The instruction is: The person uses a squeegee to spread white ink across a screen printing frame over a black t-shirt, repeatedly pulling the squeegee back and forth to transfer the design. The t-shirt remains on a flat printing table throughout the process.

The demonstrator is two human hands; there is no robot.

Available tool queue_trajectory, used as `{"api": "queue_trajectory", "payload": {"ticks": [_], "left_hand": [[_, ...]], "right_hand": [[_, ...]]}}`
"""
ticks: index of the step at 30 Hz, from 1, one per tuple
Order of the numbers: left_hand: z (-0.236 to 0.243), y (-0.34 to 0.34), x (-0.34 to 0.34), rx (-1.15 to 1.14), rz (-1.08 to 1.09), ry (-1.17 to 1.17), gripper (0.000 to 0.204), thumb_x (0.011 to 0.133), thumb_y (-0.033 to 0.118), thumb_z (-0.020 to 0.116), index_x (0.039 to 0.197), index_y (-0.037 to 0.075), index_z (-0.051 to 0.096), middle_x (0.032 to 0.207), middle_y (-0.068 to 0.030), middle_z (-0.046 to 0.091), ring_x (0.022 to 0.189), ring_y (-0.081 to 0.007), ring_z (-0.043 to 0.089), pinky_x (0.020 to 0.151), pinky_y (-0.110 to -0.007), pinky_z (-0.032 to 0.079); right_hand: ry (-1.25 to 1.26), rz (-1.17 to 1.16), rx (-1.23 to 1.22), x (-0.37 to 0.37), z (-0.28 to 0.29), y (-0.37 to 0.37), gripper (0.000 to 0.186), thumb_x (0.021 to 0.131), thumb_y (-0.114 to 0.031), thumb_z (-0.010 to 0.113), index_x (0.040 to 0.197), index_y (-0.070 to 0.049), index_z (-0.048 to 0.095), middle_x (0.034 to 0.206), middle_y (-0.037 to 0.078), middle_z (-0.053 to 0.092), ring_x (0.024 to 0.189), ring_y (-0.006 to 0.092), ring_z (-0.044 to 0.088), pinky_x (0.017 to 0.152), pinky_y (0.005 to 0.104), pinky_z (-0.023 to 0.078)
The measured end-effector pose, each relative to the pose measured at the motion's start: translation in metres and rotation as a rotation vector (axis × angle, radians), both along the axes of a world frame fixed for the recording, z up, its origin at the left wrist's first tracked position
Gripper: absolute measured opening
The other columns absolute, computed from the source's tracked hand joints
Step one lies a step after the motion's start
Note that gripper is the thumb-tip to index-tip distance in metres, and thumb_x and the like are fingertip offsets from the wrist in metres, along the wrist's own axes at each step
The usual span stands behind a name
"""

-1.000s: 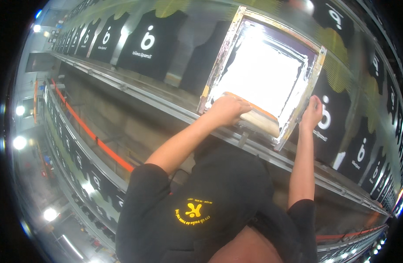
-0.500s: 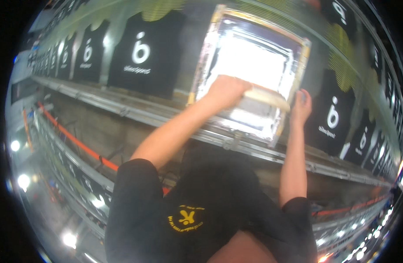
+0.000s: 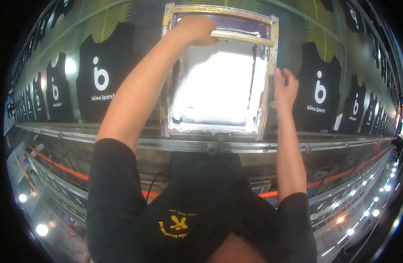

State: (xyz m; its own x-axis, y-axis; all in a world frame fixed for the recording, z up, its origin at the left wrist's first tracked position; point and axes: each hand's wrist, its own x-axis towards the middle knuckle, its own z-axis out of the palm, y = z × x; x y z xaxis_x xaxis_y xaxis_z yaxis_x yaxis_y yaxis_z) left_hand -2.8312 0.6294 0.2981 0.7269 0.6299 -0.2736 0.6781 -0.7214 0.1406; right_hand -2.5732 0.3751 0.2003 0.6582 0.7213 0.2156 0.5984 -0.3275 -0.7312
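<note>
My left hand is wrapped round the left part of a pale wooden-handled squeegee, which lies crosswise near the far end of a screen printing frame. White ink covers much of the mesh and shines under the light. Just off the frame's right side, my right hand is raised with its fingers apart and slightly bent, holding nothing. Black cut garment pieces with a white print lie on both sides, one left of the frame and one close by my right hand.
A metal rail runs along the table's near edge, in front of my body. More printed black pieces line the long table both ways. Behind me are an orange-red strip and another long table with pieces.
My left hand has pushed the squeegee from the near half of the frame to its far end. The right hand stays beside the frame, its fingers apart. My view has turned and shifted.
</note>
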Motion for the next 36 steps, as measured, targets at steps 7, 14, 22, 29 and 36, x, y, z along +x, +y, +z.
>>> {"api": "queue_trajectory", "payload": {"ticks": [7,14,22,29,36], "left_hand": [[-0.008,0.016,-0.013,0.051,0.066,0.01,0.059,0.087,0.065,0.077,0.097,0.008,0.086,0.086,-0.0151,0.079,0.09,-0.0367,0.078,0.084,-0.048,0.061],[-0.017,-0.022,-0.024,0.037,0.08,0.021,0.055,0.084,0.064,0.079,0.097,0.011,0.087,0.084,-0.0148,0.08,0.084,-0.0363,0.078,0.08,-0.046,0.062],[-0.05,-0.197,-0.101,-0.043,0.085,-0.03,0.037,0.08,0.044,0.085,0.095,0.011,0.081,0.089,-0.0134,0.077,0.085,-0.0372,0.077,0.075,-0.049,0.061],[-0.056,-0.238,-0.125,-0.021,0.053,-0.183,0.034,0.082,0.041,0.082,0.095,0.009,0.079,0.089,-0.0158,0.076,0.087,-0.0395,0.076,0.076,-0.053,0.06],[0.012,-0.128,-0.096,-0.228,0.021,-0.019,0.045,0.091,0.057,0.079,0.1,0.014,0.084,0.083,-0.02,0.078,0.081,-0.0428,0.076,0.076,-0.053,0.061]], "right_hand": [[-0.352,0.661,-0.354,-0.013,0.085,0.153,0.049,0.087,-0.046,0.089,0.114,-0.006,0.081,0.107,0.015,0.08,0.102,0.0327,0.076,0.084,0.0474,0.059],[-0.45,0.555,-0.557,-0.053,0.067,0.119,0.04,0.087,-0.05,0.086,0.106,-0.015,0.083,0.089,0.008,0.08,0.086,0.0309,0.078,0.074,0.0471,0.061],[-0.553,0.66,-0.242,-0.11,0.017,-0.068,0.014,0.078,-0.015,0.08,0.085,-0.012,0.069,0.081,0.006,0.069,0.075,0.0286,0.073,0.065,0.0445,0.057],[-0.531,0.67,-0.221,-0.129,0.02,-0.11,0.012,0.079,-0.006,0.073,0.089,-0.009,0.067,0.087,0.008,0.069,0.088,0.028,0.073,0.076,0.046,0.056],[-0.409,0.759,-0.287,-0.081,0.094,-0.004,0.027,0.084,-0.03,0.089,0.088,-0.011,0.07,0.083,0.009,0.075,0.08,0.034,0.076,0.068,0.0481,0.06]]}}
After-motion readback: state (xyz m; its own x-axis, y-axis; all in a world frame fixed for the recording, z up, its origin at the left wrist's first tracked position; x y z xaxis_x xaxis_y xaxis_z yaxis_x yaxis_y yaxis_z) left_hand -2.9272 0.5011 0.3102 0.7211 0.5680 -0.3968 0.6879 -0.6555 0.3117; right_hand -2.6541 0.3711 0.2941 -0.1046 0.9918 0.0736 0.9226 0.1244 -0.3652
